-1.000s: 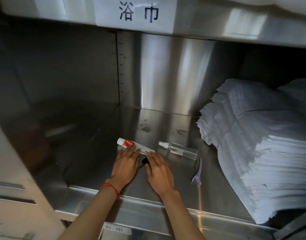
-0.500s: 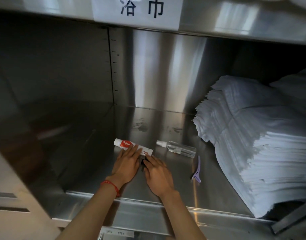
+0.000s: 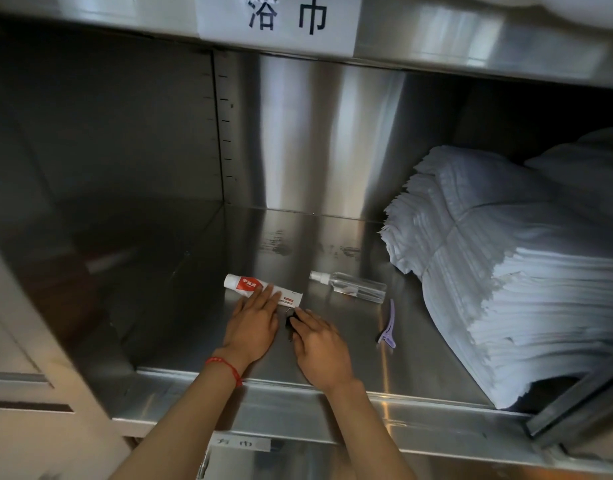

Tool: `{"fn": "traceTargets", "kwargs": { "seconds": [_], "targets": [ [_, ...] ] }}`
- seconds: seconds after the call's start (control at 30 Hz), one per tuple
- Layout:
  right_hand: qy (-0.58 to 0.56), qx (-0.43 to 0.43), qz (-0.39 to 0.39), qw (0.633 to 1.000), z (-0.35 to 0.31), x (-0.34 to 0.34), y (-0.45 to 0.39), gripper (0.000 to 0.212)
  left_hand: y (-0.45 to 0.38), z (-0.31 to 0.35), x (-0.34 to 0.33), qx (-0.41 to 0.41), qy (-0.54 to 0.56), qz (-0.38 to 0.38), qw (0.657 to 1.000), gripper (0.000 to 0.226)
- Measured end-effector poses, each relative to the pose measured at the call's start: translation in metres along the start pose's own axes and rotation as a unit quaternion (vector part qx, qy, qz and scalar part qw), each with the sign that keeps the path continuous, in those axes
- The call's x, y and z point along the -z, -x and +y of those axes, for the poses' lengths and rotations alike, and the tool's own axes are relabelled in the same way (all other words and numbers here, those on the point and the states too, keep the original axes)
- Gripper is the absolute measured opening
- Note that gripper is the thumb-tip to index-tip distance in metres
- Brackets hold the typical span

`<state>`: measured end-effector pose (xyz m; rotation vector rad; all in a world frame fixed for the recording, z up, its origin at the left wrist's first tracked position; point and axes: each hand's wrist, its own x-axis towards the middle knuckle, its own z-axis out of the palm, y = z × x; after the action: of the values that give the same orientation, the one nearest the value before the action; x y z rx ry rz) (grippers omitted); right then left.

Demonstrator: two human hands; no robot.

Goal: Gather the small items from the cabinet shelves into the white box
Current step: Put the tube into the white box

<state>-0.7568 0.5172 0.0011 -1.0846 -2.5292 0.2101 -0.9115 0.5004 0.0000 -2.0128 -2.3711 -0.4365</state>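
A white tube with a red label (image 3: 249, 285) lies on the steel shelf (image 3: 194, 265). My left hand (image 3: 253, 323) lies flat with its fingertips on the tube's right half. A small black clip (image 3: 291, 320) sits between my hands, and my right hand (image 3: 319, 344) touches it with its fingertips. To the right lie a clear spray bottle (image 3: 350, 286) and a purple hair clip (image 3: 388, 327), both untouched. The white box is not in view.
A tall stack of folded white towels (image 3: 513, 271) fills the shelf's right side. A paper label with black characters (image 3: 281, 19) hangs on the shelf edge above. The shelf's left half is bare steel.
Both hands stay at almost the same spot. My right fingertips have closed in on the black clip, and the view has shifted slightly.
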Motion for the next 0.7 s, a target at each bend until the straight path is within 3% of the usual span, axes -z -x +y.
{"fn": "traceTargets", "kwargs": {
  "seconds": [0.7],
  "targets": [
    [0.012, -0.065, 0.042, 0.997, -0.011, 0.012, 0.066, 0.04, 0.057, 0.013, 0.005, -0.004, 0.01, 0.004, 1.0, 0.05]
  ]
}}
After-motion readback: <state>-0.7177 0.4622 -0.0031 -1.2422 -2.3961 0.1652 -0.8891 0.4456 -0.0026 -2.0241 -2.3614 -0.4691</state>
